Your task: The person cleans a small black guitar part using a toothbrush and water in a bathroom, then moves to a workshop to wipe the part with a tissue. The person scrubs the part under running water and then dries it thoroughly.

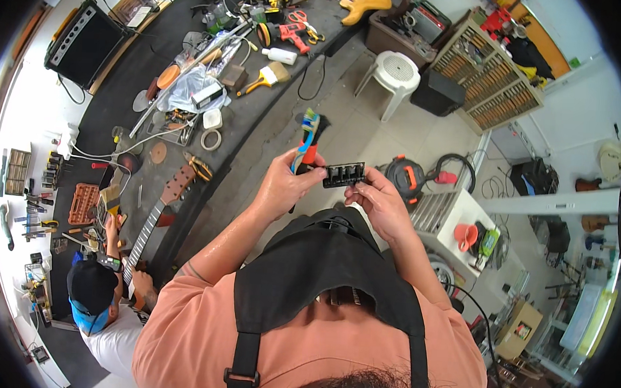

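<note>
A long dark desk (257, 131) runs from upper centre to lower left. A white plastic stool (395, 70) stands on the pale tiled floor (359, 130), and a wooden rack (495, 81) sits upper right.

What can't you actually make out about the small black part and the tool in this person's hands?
Head view:
- Black bridge-like part: its detail is too small to read; right hand fingers cover its right end.
- Brush-like tool: the left hand hides its lower handle.
- Co-worker's guitar neck: its body is cut off behind them.
</note>
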Tool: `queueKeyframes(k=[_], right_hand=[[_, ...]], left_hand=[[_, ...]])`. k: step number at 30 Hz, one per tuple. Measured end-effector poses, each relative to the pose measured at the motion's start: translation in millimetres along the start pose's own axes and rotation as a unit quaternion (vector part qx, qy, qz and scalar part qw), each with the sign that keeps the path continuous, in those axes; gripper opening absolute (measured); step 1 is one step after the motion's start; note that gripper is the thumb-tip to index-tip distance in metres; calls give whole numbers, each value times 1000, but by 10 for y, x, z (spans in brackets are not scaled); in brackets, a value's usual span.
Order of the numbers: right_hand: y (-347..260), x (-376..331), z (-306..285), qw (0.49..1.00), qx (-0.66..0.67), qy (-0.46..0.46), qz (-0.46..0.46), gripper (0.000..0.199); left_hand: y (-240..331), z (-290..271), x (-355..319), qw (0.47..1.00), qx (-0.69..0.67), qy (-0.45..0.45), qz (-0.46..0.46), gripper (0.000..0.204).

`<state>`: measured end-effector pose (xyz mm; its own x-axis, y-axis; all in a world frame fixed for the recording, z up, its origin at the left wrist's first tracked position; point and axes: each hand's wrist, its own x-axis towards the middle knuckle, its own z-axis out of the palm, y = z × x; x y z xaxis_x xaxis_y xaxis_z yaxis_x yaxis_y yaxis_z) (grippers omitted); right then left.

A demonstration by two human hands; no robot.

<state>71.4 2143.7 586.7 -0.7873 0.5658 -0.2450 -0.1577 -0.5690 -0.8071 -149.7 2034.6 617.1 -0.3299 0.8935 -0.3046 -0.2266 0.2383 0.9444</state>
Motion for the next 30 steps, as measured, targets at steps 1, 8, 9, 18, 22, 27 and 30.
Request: queueKeyframes(k=[1,8,9,18,22,27,30], right_hand=[[-32,240,-108,1000,9,10,23,34],[-28,2376,-1459,983,27,109,147,29],[29,2746,-1713,981,35,115,155,27],[-47,5886,-2845,969,60,158,179,21],[-119,6788,-2900,965,65,187,175,22],[-128,7568,-2865,961,90,214,151,16],[-157,7636,-3037,949,-132,38,284,16]], left_hand=[[13,-57,203,1000,10,4,-2,20],[-260,-702,1538,992,49,107,-37,26],[-288,-760,1682,989,24,129,-66,27],[-327,-735,2655,952,58,276,-116,30],[-308,-544,2759,926,38,342,-154,32],[-250,-446,2902,911,76,365,-179,34],[-78,-393,3021,901,68,385,-188,35]])
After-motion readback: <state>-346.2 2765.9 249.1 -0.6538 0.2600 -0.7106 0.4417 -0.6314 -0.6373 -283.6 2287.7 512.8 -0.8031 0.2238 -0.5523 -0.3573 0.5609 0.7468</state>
